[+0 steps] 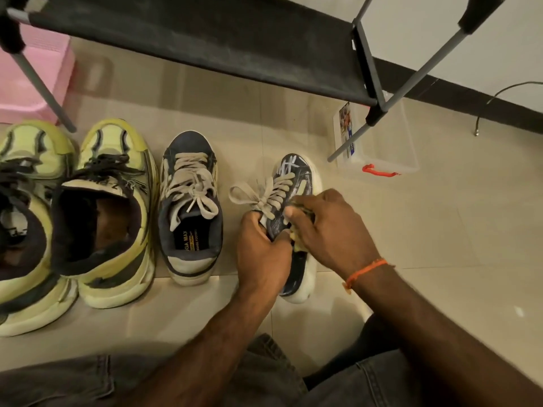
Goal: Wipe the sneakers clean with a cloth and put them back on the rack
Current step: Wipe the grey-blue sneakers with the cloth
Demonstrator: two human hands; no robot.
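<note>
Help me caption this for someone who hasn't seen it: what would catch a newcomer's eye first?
Probably the two hands at centre: the left hand grips a dark sneaker tipped on its side on the floor, while the right hand presses a yellowish cloth against it. Next, the bulky yellow-green sneakers at left, beside the dark sneaker's upright mate. The black shoe rack spans the top, its shelf bare.

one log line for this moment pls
step: wiping | left hand: grips dark sneaker collar | right hand: presses cloth on its side | rack shelf: bare
</note>
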